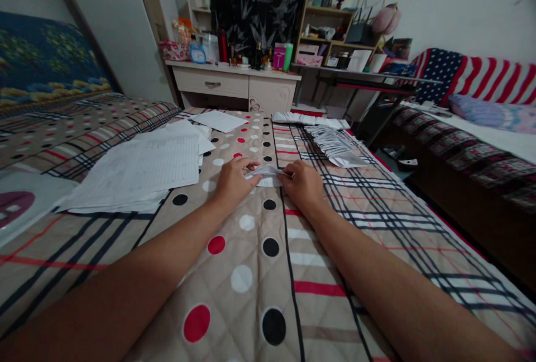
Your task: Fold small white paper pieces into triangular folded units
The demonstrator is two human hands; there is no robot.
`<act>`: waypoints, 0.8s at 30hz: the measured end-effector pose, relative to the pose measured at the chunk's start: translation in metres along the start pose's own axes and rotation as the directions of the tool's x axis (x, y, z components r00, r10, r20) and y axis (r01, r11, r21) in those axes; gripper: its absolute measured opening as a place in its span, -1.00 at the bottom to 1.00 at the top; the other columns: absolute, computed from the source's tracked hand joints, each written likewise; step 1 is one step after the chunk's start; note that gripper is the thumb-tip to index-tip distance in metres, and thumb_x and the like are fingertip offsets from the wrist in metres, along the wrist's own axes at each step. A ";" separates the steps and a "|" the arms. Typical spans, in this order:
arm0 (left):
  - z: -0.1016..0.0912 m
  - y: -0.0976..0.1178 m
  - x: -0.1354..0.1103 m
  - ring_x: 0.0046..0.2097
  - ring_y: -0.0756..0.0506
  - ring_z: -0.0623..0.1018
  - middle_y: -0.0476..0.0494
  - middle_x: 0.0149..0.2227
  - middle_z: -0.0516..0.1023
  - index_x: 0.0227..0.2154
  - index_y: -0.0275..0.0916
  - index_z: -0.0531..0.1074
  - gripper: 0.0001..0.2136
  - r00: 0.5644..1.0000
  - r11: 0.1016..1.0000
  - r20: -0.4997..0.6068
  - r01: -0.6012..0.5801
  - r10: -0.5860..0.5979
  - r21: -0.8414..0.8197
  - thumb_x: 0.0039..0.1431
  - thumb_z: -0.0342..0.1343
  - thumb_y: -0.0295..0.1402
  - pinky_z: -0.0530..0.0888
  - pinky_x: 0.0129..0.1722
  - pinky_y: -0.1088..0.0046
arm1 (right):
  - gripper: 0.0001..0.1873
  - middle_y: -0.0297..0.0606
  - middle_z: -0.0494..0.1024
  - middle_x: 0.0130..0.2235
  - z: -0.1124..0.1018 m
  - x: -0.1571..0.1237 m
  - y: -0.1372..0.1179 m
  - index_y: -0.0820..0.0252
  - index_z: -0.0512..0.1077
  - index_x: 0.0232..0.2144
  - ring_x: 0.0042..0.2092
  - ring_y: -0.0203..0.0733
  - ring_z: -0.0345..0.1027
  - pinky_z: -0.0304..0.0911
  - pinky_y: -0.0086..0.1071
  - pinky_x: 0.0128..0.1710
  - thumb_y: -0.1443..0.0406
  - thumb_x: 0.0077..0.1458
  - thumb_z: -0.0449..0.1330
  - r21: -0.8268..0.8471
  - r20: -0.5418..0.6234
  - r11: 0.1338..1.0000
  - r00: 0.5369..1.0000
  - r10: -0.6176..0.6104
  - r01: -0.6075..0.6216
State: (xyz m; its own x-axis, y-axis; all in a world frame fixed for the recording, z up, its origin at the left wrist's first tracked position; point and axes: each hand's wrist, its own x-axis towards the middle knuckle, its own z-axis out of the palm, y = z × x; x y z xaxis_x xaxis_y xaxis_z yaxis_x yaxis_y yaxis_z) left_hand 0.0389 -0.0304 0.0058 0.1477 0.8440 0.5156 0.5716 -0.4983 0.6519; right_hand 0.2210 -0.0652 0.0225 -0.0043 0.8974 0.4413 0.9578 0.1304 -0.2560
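Observation:
A small folded piece of white paper (269,176) is held low over the patterned bedspread, between my two hands. My left hand (235,182) pinches its left end with thumb and fingers. At the other end, my right hand (305,183) has its fingers closed on the paper. To the left lies a spread stack of printed sheets (142,161), with some more sheets (220,121) beyond it. On the right, a fanned row of folded papers (335,145) lies near another row of folded papers (310,120).
The quilted bedspread (240,317) covers the bed under my arms. A white plastic bag (33,197) lies at the left. Beyond the bed stand a drawer cabinet (213,81) and a desk with shelves (330,43). Another bed (481,144) is at the right.

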 end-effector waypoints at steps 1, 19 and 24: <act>0.000 0.000 0.000 -0.26 -0.12 0.57 -0.18 -0.26 0.61 -0.24 -0.28 0.55 -0.71 1.000 1.000 0.015 -0.002 0.001 0.021 -0.11 0.31 -0.41 0.49 -0.22 0.36 | -0.83 -0.23 0.54 -0.31 0.001 -0.001 -0.003 0.15 0.54 -0.39 -0.32 -0.19 0.36 0.03 -0.38 -0.42 0.22 0.11 0.18 0.015 0.000 1.000 1.000 -0.019 0.019; -0.004 -0.002 -0.004 -0.44 0.00 0.48 -0.13 -0.25 0.58 -0.10 -0.23 0.50 -0.63 0.992 0.999 0.122 0.006 -0.001 -0.042 0.03 0.23 -0.18 0.40 -0.40 0.47 | -0.77 -0.21 0.54 -0.28 -0.048 -0.010 0.127 0.19 0.51 -0.31 -0.28 -0.14 0.36 0.03 -0.35 -0.38 0.18 0.10 0.13 -0.149 -0.376 0.955 0.908 0.186 -0.257; -0.003 -0.003 -0.003 -0.42 -0.02 0.50 -0.12 -0.29 0.60 -0.16 -0.23 0.52 -0.71 0.992 0.999 0.125 0.016 -0.011 -0.039 0.03 0.22 -0.28 0.42 -0.36 0.44 | -0.78 -0.22 0.54 -0.25 -0.048 -0.004 0.166 0.17 0.49 -0.29 -0.26 -0.14 0.35 -0.02 -0.33 -0.41 0.19 0.10 0.12 -0.233 -0.420 0.901 0.874 0.246 -0.366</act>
State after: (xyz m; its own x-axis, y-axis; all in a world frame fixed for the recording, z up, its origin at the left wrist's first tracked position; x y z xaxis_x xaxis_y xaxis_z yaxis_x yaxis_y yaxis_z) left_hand 0.0343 -0.0322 0.0041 0.2413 0.8677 0.4346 0.5418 -0.4920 0.6815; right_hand 0.3939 -0.0674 0.0196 0.3525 0.6389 0.6838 0.9316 -0.3085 -0.1920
